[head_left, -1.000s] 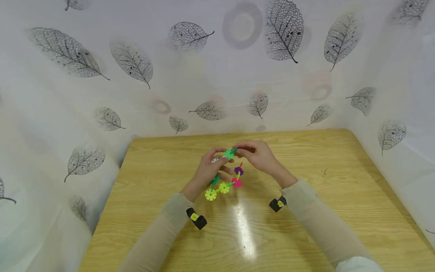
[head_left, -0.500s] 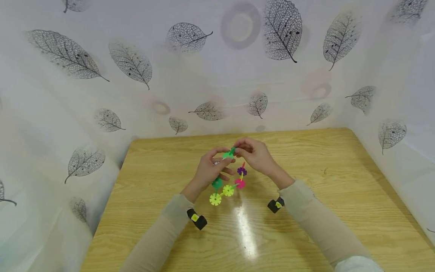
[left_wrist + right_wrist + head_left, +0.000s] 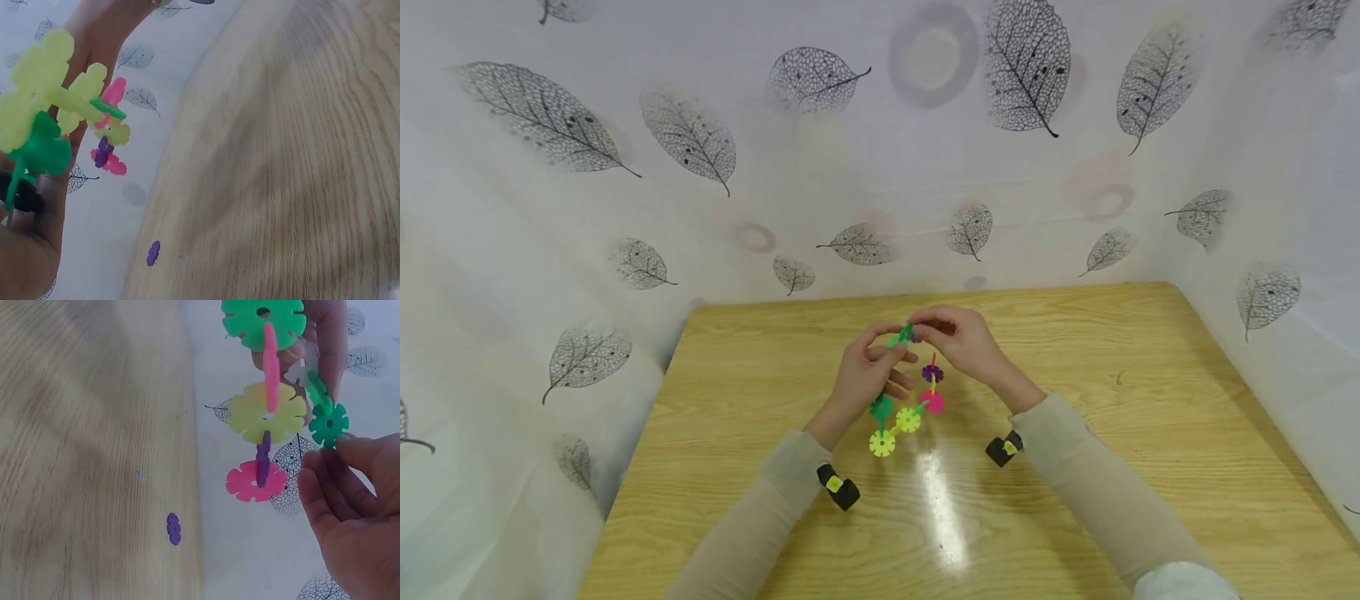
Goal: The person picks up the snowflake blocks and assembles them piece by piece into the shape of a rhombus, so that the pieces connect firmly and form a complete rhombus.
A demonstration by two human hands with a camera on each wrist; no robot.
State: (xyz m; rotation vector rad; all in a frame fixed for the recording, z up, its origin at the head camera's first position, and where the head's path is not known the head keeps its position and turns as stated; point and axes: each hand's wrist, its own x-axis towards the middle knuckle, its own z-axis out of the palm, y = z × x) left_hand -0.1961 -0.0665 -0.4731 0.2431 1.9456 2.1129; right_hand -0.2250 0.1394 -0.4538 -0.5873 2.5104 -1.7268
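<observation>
A chain of slotted, flower-shaped interlocking plastic discs hangs between my hands. My left hand [image 3: 861,375] pinches it by a light green disc, and the rest droops below that palm. In the head view the hanging part shows a yellow disc [image 3: 882,443], a pink disc [image 3: 933,402] and a purple disc [image 3: 932,373]. Thumb and fingers of my right hand [image 3: 966,342] pinch a dark green disc [image 3: 329,424] at the chain's upper end. It meets the light green disc [image 3: 319,390]; how deep their slots engage cannot be made out.
A loose purple disc [image 3: 174,529] lies on the wooden table [image 3: 1075,483] near its far edge. Curtains printed with leaves [image 3: 880,167] hang behind the table and at both sides. A black wrist camera [image 3: 838,487] sits on the left sleeve, another [image 3: 1003,448] on the right.
The hanging discs have swung to the right and a little toward me. My right hand has shifted slightly left, bringing the dark green disc closer to my left fingers.
</observation>
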